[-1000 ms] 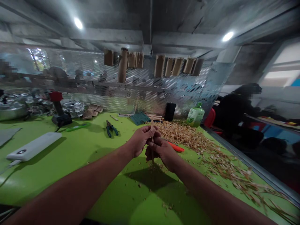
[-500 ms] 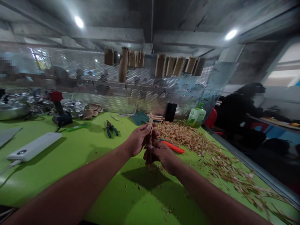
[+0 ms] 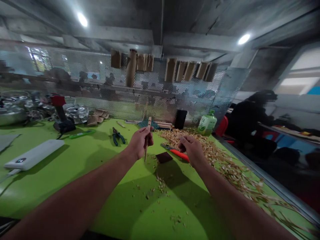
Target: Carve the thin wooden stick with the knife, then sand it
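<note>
My left hand (image 3: 140,141) is closed around a slim carved wooden strip (image 3: 149,122), held upright with notches near its top end. To the right, my right hand (image 3: 193,149) hovers with curled fingers by a knife with an orange-red handle (image 3: 179,154); whether anything is between those fingertips is hidden. On the green table between the hands lies a small dark brown square (image 3: 164,157) that looks like sandpaper. Small wood crumbs (image 3: 161,183) are scattered in front of it.
A heap of wood shavings (image 3: 220,156) spreads along the right side. Pliers (image 3: 118,136), a green tool (image 3: 82,134), a white power bank (image 3: 35,155) and a cordless drill (image 3: 60,113) lie left. A green-labelled bottle (image 3: 207,123) and black phone-like slab (image 3: 180,119) stand behind. A person sits right.
My right hand has let go of the wooden strip and moved right, toward the knife. My left hand has shifted slightly left with the strip. The brown square now shows on the table.
</note>
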`<control>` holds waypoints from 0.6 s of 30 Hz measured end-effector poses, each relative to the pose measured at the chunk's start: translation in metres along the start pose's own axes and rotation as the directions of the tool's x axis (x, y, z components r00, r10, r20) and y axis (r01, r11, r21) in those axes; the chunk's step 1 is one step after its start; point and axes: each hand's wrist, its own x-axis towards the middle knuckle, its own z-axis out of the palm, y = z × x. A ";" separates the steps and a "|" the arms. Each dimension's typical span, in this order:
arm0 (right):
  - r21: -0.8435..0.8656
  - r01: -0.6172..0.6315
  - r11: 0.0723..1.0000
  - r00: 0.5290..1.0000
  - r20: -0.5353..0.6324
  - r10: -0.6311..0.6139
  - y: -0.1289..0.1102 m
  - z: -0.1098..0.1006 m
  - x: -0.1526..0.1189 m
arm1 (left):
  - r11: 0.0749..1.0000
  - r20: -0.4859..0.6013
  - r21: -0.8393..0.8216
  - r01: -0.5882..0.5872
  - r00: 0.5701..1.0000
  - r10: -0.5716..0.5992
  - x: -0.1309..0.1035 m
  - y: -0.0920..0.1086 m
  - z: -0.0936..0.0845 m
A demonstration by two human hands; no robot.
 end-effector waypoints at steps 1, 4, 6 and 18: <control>-0.030 0.017 0.999 1.000 0.025 -0.016 0.003 0.000 0.001 | 1.000 0.001 0.006 0.001 1.000 -0.001 0.001 -0.002 -0.001; -0.114 0.107 0.988 0.985 0.151 -0.089 0.007 0.007 -0.001 | 1.000 0.010 0.028 0.006 1.000 -0.007 0.004 -0.008 -0.004; -0.148 0.171 0.974 0.961 0.245 -0.131 0.008 0.014 -0.004 | 0.999 0.012 0.039 0.011 1.000 -0.011 0.004 -0.009 -0.005; -0.163 0.231 0.959 0.881 0.452 -0.135 -0.020 0.032 -0.061 | 0.997 -0.001 0.083 0.010 1.000 -0.010 0.005 -0.007 -0.007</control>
